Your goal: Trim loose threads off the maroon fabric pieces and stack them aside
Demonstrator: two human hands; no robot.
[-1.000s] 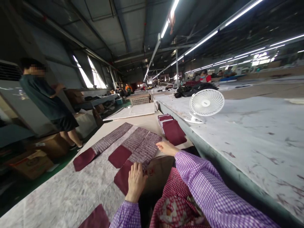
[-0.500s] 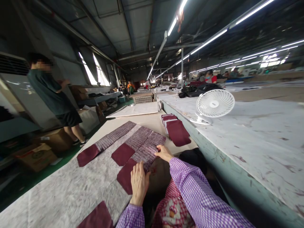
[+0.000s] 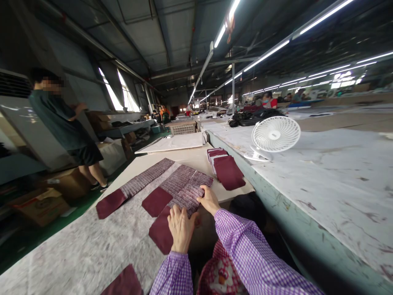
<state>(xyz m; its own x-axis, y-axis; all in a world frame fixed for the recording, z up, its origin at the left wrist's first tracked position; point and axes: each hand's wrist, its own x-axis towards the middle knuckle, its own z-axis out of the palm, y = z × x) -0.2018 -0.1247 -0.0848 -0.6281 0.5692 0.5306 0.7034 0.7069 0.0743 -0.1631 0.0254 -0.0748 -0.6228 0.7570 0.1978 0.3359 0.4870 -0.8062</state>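
Maroon fabric pieces lie in overlapping rows on the table, their edges fanned out like shingles. My left hand rests with its fingers spread over the near end of the closest row, beside its full maroon front piece. At that row's right edge, my right hand pinches the overlapped edges between thumb and forefinger; the exact layer is hidden. Just left lies a second row with a maroon front piece. A third row stands farther left, ending in a maroon piece.
A fanned stack of maroon pieces sits beyond my right hand. A white clip fan stands on the higher table at right. One maroon piece lies at the near edge. A person stands at left near cardboard boxes.
My left hand has shifted slightly up along the closest row, and its thumb is spread farther out. The right hand stays at the row's edge. The view has turned slightly.
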